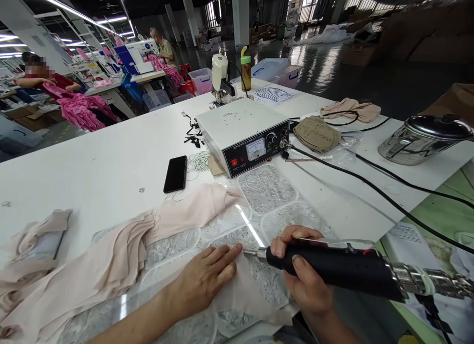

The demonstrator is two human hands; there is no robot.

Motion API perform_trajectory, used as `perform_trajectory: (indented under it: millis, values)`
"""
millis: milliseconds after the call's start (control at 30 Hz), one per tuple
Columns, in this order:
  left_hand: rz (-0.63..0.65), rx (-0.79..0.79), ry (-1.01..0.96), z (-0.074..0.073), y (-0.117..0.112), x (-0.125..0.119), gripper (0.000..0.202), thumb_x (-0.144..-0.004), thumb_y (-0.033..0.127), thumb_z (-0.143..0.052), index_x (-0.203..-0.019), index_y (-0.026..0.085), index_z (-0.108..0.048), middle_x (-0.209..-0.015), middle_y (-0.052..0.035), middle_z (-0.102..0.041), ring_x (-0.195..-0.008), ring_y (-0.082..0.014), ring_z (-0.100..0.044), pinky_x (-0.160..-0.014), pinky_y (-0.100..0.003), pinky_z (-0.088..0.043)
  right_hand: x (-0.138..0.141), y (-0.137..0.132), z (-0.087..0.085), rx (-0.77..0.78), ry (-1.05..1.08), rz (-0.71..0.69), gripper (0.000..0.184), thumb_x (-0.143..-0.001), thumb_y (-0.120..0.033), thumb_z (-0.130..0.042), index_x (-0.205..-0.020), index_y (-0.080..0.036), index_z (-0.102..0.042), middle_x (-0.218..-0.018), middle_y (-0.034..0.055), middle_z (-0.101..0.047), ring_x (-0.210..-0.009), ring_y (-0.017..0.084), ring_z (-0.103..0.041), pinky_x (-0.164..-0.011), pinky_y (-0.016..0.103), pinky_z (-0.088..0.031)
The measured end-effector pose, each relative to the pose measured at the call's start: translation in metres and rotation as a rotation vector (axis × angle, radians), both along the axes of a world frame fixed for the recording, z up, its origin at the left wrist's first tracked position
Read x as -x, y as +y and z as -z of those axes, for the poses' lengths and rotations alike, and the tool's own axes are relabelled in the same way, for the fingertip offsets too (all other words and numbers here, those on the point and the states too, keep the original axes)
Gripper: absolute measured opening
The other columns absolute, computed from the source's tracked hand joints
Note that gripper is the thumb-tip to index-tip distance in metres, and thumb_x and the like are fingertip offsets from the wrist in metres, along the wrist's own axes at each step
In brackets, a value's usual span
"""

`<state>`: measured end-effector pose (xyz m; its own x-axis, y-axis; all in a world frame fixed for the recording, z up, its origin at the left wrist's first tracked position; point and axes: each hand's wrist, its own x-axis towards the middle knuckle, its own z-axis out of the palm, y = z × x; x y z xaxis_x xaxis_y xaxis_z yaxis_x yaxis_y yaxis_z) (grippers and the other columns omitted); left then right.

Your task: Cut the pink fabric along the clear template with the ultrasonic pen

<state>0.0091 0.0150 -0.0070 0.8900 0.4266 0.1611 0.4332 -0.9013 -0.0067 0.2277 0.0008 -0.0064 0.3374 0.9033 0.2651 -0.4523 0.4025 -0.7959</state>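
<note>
My left hand (202,281) lies flat with its fingers stretched out over a thin pale-pink fabric piece (247,293). Under the fabric is a clear sheet with a grey-and-white pattern (272,188). Wrapped round a black ultrasonic hand tool (329,267) is my right hand (305,272). The tool's thin metal tip points left and meets the fabric area beside my left fingertips; whether it touches the cloth I cannot tell. A fanned stack of pale-pink fabric pieces (122,255) lies to the left of my left hand.
A control box (244,134) stands ahead, a black cable (355,178) running from it on the right. Near it are a phone (175,174), a loose cord coil (200,160), a bottle (246,73) and a steel pot (418,141). Two people (165,49) work beyond the table.
</note>
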Motion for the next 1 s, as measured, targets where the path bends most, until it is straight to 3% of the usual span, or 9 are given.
perform_trajectory:
  millis: [400,1000]
  values:
    - [-0.006,-0.021,0.011,-0.0005,-0.0014,-0.0013,0.020,-0.095,0.004,-0.032,-0.097,0.014,-0.049,-0.141,-0.0175,-0.050,-0.107,-0.0253,-0.055,-0.080,-0.036,-0.045,-0.0072,0.0037,-0.0030,-0.017,0.013,0.070,0.013,-0.080,-0.028,-0.060,-0.092,-0.025,-0.056,-0.079,-0.0008,-0.051,-0.059,0.011,-0.053,-0.058,0.030,-0.050]
    - [-0.021,-0.004,0.001,0.0029,-0.0054,-0.0023,0.017,-0.095,0.007,-0.037,-0.098,0.012,-0.052,-0.140,-0.0183,-0.050,-0.108,-0.0268,-0.054,-0.083,-0.037,-0.044,-0.0074,0.0041,-0.0018,-0.006,-0.012,0.042,0.014,-0.079,-0.025,-0.058,-0.093,-0.024,-0.057,-0.080,-0.0010,-0.052,-0.060,0.011,-0.054,-0.060,0.032,-0.051]
